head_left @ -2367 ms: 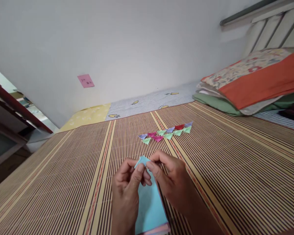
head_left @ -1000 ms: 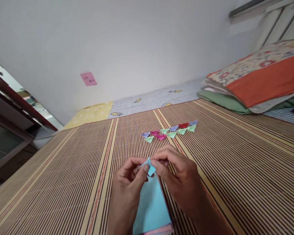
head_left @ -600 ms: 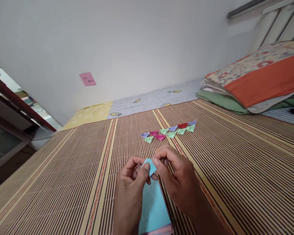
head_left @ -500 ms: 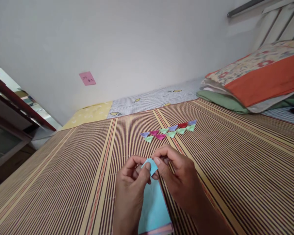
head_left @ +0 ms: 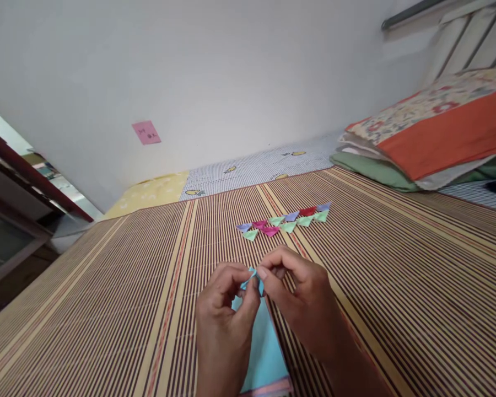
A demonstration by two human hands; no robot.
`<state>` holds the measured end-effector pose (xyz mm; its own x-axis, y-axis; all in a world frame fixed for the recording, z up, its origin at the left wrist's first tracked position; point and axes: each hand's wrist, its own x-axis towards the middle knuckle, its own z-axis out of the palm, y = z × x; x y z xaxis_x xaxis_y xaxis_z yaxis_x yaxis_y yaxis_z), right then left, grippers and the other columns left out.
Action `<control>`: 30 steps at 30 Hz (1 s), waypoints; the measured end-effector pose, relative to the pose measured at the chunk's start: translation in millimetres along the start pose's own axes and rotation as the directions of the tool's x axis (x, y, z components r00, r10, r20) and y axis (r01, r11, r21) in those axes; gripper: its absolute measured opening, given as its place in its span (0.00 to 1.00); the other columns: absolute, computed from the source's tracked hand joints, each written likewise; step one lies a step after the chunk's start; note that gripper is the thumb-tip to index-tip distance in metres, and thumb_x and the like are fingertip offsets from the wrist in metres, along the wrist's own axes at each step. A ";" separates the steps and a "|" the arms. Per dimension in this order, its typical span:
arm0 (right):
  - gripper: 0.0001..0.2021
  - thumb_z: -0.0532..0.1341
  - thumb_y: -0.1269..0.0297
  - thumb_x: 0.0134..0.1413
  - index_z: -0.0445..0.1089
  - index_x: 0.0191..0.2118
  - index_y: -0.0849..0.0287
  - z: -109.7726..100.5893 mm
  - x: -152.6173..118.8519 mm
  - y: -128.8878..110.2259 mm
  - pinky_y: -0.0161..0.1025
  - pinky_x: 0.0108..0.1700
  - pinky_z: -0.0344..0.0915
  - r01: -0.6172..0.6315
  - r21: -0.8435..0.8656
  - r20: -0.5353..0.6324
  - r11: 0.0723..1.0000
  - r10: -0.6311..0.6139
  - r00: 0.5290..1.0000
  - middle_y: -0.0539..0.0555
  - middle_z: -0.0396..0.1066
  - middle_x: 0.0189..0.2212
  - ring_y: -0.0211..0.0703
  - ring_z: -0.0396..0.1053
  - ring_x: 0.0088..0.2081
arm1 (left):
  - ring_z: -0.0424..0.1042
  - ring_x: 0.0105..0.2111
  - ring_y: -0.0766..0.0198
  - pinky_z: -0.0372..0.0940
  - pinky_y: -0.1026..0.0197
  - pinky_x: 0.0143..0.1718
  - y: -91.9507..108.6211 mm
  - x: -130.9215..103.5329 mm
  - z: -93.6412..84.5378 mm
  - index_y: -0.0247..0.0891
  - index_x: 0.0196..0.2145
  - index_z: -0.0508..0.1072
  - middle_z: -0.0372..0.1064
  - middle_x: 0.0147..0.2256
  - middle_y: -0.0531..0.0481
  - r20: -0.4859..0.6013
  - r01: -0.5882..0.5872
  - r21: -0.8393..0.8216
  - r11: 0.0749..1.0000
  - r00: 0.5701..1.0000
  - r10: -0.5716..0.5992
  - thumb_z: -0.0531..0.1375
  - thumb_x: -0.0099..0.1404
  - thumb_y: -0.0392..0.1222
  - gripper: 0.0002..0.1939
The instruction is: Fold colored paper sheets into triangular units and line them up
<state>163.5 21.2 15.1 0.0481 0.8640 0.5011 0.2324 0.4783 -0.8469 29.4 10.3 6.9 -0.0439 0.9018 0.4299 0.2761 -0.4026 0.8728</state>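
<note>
Between my two hands is a small folded piece of light blue paper (head_left: 260, 286), partly covered by the fingers. My left hand (head_left: 227, 309) pinches it with thumb and forefinger from the left. My right hand (head_left: 300, 300) grips its right edge between thumb and fingertips. Below them lies a stack of coloured paper (head_left: 267, 353) with a light blue sheet on top, partly hidden by my left hand. Beyond my hands, several small folded paper triangles (head_left: 289, 226) in green, pink, red and lavender lie in two rows.
A striped bamboo mat (head_left: 119, 298) spreads under everything. Folded bedding (head_left: 434, 132) is piled at the right, near the wall. A pink note (head_left: 146, 133) is stuck on the white wall. Patterned cloth (head_left: 248, 165) shows along the mat's far edge.
The light blue piece has been turned and bent between the fingers, so less of its flat face shows. My left thumb and fingers have shifted slightly right.
</note>
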 end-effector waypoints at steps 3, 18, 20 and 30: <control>0.09 0.58 0.72 0.61 0.69 0.29 0.58 -1.0 -0.2 0.8 0.36 0.33 0.62 0.024 -0.012 -0.013 1.000 -0.025 1.000 0.47 0.69 0.25 0.38 0.67 0.29 | 0.70 0.33 0.63 0.66 0.63 0.33 3.1 -0.5 -0.7 0.41 0.31 0.76 0.72 0.34 0.51 0.006 0.072 -0.033 0.997 0.997 -0.072 0.63 0.68 0.39 0.06; 0.08 0.59 0.76 0.60 0.72 0.34 0.58 -7.8 0.7 6.2 0.36 0.36 0.65 0.115 -0.034 0.014 0.993 -0.115 0.993 0.48 0.72 0.31 0.38 0.69 0.33 | 0.73 0.23 0.70 0.68 0.71 0.28 7.1 5.9 -5.0 0.37 0.30 0.77 0.76 0.24 0.55 0.136 0.352 -0.364 0.863 0.936 -0.324 0.69 0.60 0.35 0.04; 0.08 0.59 0.76 0.61 0.73 0.34 0.58 -8.2 0.4 4.7 0.37 0.37 0.65 0.124 -0.016 0.036 0.992 -0.123 0.992 0.48 0.72 0.32 0.38 0.70 0.34 | 0.73 0.22 0.71 0.68 0.72 0.27 7.5 6.1 -4.0 0.36 0.29 0.77 0.75 0.23 0.55 0.105 0.353 -0.384 0.853 0.935 -0.339 0.70 0.58 0.36 0.05; 0.05 0.62 0.75 0.57 0.73 0.35 0.60 -2.2 -1.9 -3.2 0.40 0.41 0.65 0.140 -0.069 0.027 0.988 -0.138 0.990 0.51 0.73 0.33 0.42 0.71 0.39 | 0.71 0.24 0.72 0.65 0.74 0.26 6.5 2.3 -2.6 0.38 0.31 0.75 0.73 0.24 0.58 0.051 0.293 -0.355 0.888 0.954 -0.295 0.70 0.59 0.33 0.07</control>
<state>164.8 17.6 17.2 -0.0105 0.7934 0.6086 0.3034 0.5825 -0.7541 28.7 9.4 14.1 -0.0738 0.9873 0.1410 -0.1085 -0.1485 0.9829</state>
